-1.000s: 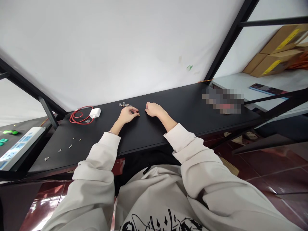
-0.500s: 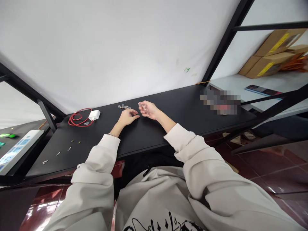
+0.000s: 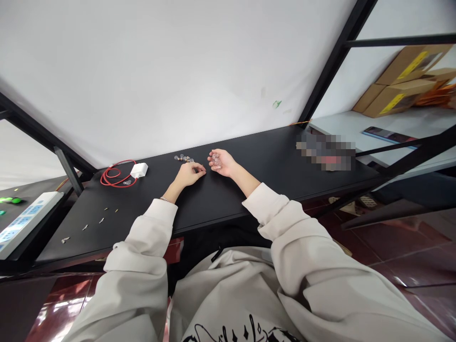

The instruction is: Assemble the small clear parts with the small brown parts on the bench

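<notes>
Clear beads (image 3: 216, 161) lie cupped in our upturned right hand (image 3: 223, 163), its fingers curled narrowly around them. Our left hand (image 3: 188, 175) rests palm-down on the black table (image 3: 270, 156), fingers loosely bent and apparently empty, just below a small cluster of similar beads (image 3: 184, 158).

The left hand (image 3: 188, 175) lies palm down, fingers curled; the right hand (image 3: 222, 163) lies palm up, cupped, just beside it.
</notes>
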`<state>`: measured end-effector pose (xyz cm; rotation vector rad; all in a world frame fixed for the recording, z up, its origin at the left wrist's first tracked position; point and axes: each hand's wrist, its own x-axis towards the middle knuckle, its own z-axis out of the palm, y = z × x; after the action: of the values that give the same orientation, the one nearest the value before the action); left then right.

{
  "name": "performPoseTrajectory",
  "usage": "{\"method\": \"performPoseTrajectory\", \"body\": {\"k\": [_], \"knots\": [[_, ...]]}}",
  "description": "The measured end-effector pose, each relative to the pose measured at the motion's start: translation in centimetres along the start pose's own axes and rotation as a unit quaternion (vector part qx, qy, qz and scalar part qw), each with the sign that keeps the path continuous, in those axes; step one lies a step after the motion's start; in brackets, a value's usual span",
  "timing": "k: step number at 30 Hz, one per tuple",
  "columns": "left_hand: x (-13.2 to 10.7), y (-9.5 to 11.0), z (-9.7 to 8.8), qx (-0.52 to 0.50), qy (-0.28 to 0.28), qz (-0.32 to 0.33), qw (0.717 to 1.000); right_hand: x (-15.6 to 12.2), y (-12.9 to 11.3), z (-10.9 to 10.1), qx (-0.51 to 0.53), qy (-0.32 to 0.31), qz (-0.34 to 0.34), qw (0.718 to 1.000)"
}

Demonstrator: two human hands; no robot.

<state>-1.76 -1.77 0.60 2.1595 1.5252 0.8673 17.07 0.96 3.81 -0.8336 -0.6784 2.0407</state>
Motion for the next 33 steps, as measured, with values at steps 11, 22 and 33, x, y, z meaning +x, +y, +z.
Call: {"method": "performPoseTrajectory", "body": {"k": [11, 22, 33], "knots": [[0.4, -0.5, -0.5, -0.008, 0.069, -0.061, 0.996, 0.1, 0.0, -0.1, 0.006, -0.001, -0.010, 1.000], [0.9, -3.5, -2.0, 0.123, 0.156, -0.105, 0.974, 0.2, -0.2, -0.2, 0.028, 0.012, -0.036, 0.999], [0.9, -3.2, -1.0, 0.167, 0.120, -0.065, 0.976, 0.2, 0.0, -0.1, 0.018, 0.004, -0.022, 1.000]]}}
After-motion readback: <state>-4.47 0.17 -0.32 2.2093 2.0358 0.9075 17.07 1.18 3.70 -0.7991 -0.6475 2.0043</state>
